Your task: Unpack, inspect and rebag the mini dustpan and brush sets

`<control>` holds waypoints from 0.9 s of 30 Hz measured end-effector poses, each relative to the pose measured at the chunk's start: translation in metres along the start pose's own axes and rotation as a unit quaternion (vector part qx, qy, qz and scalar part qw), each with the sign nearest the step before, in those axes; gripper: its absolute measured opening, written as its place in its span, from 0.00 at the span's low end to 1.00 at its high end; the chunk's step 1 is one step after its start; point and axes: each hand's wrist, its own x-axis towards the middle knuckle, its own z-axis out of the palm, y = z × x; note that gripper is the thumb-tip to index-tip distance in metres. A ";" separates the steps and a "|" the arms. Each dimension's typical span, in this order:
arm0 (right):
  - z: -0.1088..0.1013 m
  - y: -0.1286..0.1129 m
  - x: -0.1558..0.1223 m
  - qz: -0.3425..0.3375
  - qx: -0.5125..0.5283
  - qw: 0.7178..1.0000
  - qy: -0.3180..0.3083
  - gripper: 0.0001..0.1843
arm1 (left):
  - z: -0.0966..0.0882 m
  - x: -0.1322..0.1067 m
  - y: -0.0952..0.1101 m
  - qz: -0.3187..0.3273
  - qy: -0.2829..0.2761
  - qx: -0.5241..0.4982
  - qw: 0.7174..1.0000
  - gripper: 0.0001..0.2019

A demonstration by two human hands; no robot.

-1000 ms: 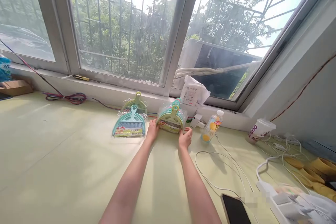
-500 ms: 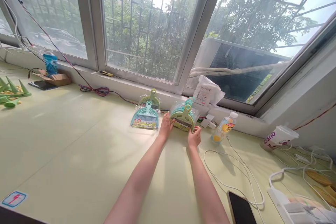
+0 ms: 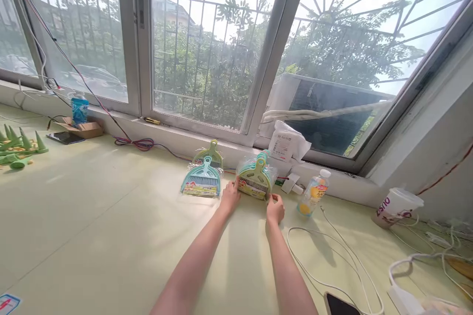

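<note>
A stack of small dustpan-and-brush sets (image 3: 254, 182), green and turquoise in clear wrapping, stands upright against the sill. Along its lower left edge are the fingers of my left hand (image 3: 230, 199). My right hand (image 3: 275, 209) is at the lower right edge, fingers bent around the side of the wrapping. Between them the two hands hold the stack from its sides; my fingertips are partly hidden. Just left of my left hand, a turquoise dustpan set (image 3: 201, 179) leans in front of a green dustpan set (image 3: 213, 155), both wrapped.
Right of the stack are a white package (image 3: 286, 142), a white plug adapter (image 3: 291, 183), a juice bottle (image 3: 313, 194) and a lidded cup (image 3: 397, 208). A white cable (image 3: 332, 236) loops near a phone (image 3: 340, 305). Green cone-shaped pieces (image 3: 22, 145) lie far left.
The head view has tilted upward, so everything sits lower in the picture. Both hands remain at the sides of the stack, which shows little change of place.
</note>
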 end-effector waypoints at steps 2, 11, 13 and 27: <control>-0.001 -0.001 0.000 -0.002 -0.002 1.000 0.009 0.14 | -0.001 0.000 0.001 -0.002 0.000 0.009 1.000 0.38; 0.004 0.006 0.004 -0.001 0.019 1.000 -0.012 0.17 | -0.002 -0.002 0.005 -0.004 0.005 -0.048 0.999 0.41; 0.004 0.008 0.004 -0.004 0.035 0.999 -0.017 0.16 | -0.003 -0.005 0.006 0.019 0.015 -0.083 0.996 0.43; 0.004 0.007 0.003 -0.008 0.061 0.997 -0.042 0.15 | -0.015 -0.002 0.007 0.009 0.007 0.118 0.993 0.13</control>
